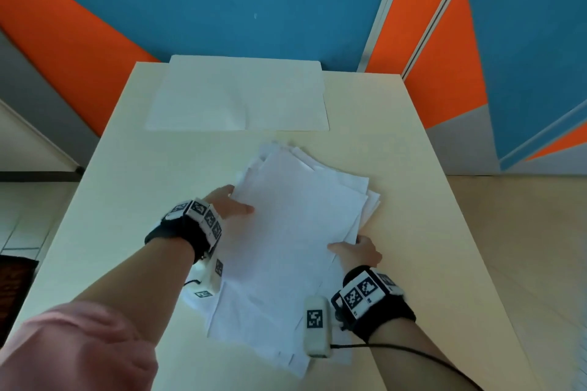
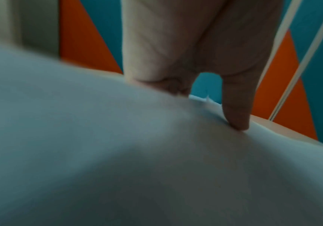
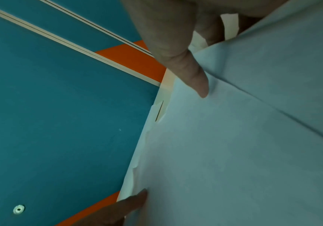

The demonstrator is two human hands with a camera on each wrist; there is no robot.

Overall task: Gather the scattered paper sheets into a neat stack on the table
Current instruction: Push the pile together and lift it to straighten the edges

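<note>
A loose pile of white paper sheets (image 1: 292,232) lies in the middle of the cream table (image 1: 419,162), its edges fanned and uneven. My left hand (image 1: 236,200) grips the pile's left edge, thumb on top and fingers tucked under the sheets. In the left wrist view the thumb (image 2: 236,110) presses into the paper (image 2: 118,152). My right hand (image 1: 349,246) pinches the pile's right edge, thumb on top. The right wrist view shows that thumb (image 3: 195,76) on the staggered sheets (image 3: 234,152).
More white paper (image 1: 238,95) lies flat at the far end of the table, slightly past its far edge. Blue and orange wall panels (image 1: 254,3) stand behind the table. Bare tabletop shows to the left and right of the pile.
</note>
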